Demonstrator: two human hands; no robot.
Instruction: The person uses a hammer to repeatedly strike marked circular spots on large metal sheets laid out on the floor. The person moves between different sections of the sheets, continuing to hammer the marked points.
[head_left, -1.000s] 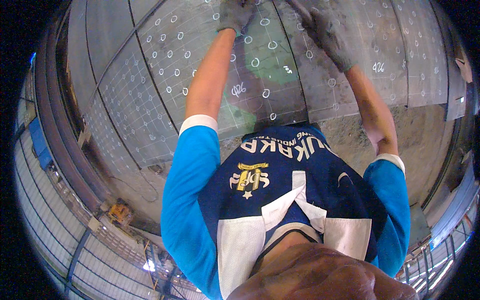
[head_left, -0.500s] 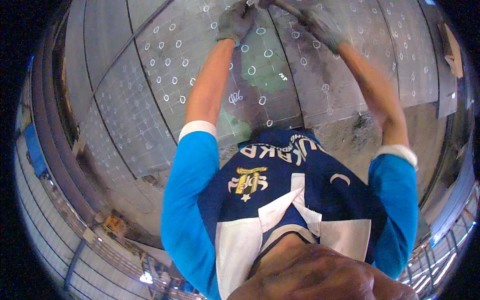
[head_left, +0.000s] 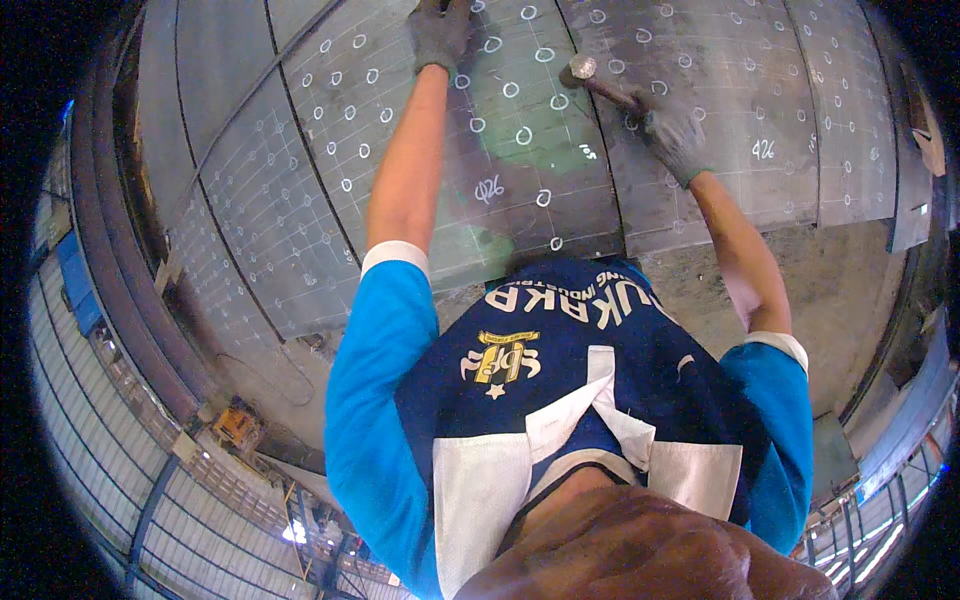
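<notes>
My right hand (head_left: 676, 138), in a grey knitted glove, is wrapped round the dark handle of a hammer (head_left: 610, 92). The hammer's shiny round face is turned up, over a seam between dark metal plates. My left hand (head_left: 440, 40), also gloved, is at the far edge of the view with its fingers curled. Whatever its fingertips hold is too dark and too cut off to make out. Beneath both hands, the metal plate (head_left: 400, 215) carries chalked circles on a grid of thin lines. The two hands are well apart.
A dark cable (head_left: 237, 118) runs across the plates on the left. Thick steel beams (head_left: 110, 250) stand along the far left side. A yellow machine (head_left: 237, 425) sits on the floor at lower left. Several more marked plates lie to the right.
The hammer has moved away from my left hand, nearer to my body and to the right. My left hand has shifted left and farther up the view.
</notes>
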